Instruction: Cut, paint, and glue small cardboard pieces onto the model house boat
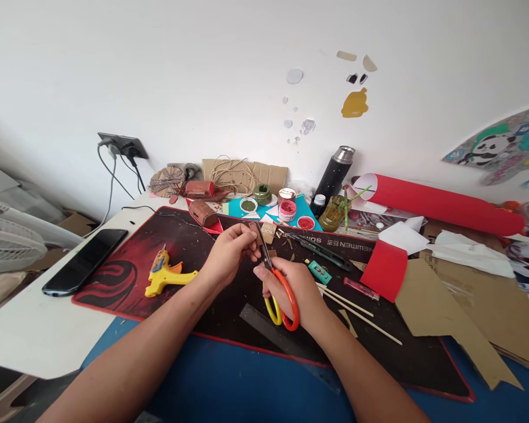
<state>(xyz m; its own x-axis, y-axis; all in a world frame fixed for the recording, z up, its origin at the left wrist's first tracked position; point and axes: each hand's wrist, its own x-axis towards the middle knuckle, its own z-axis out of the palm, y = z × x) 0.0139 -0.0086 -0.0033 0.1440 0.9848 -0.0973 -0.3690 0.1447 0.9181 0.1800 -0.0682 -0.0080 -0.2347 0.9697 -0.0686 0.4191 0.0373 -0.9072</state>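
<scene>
My left hand pinches a small brown piece with thumb and fingers, over the middle of the dark mat. My right hand is closed around scissors with one orange and one yellow handle loop. The scissor blades point up and away from me, beside the brown piece and close to my left fingertips. How far the blades are apart is hard to tell. Below my hands, a clear ruler lies on the mat. A yellow glue gun rests to the left of my left forearm.
A phone lies at the left. Open paint jars, a black thermos and brown cylinders stand or lie at the back. A utility knife, sticks, red paper and cardboard are on the right.
</scene>
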